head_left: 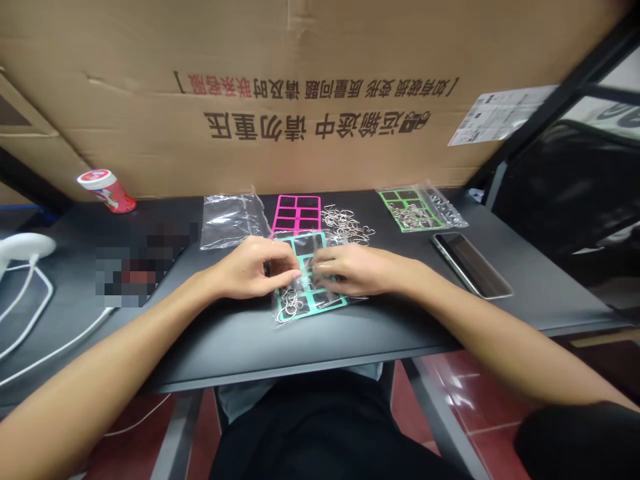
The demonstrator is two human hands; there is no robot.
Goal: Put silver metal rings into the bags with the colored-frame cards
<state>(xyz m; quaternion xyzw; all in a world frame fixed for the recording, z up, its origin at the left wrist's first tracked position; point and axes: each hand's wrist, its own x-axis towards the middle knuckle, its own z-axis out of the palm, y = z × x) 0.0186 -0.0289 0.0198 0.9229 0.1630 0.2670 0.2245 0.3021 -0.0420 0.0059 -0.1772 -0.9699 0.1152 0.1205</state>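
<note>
A clear plastic bag (278, 319) lies near the front of the table, with a teal grid frame (327, 307) and silvery wire rings or hooks (290, 304) inside it. My left hand (257, 267) pinches the bag from the left, thumb and fingers brought together over the frame. From the right, my right hand (350, 269) has its curled fingers on the same bag; their tips are somewhat blurred. Just behind the hands lie a pink grid frame (299, 200) and a loose pile of metal wire pieces (345, 223).
An unfilled clear bag (227, 220) lies back left. Another bag with a green frame (435, 220) lies back right, a phone (473, 265) before it. A red-and-white canister (107, 190), white cables (75, 347) and a blurred-out patch (140, 267) occupy the left. Cardboard (320, 153) walls the back.
</note>
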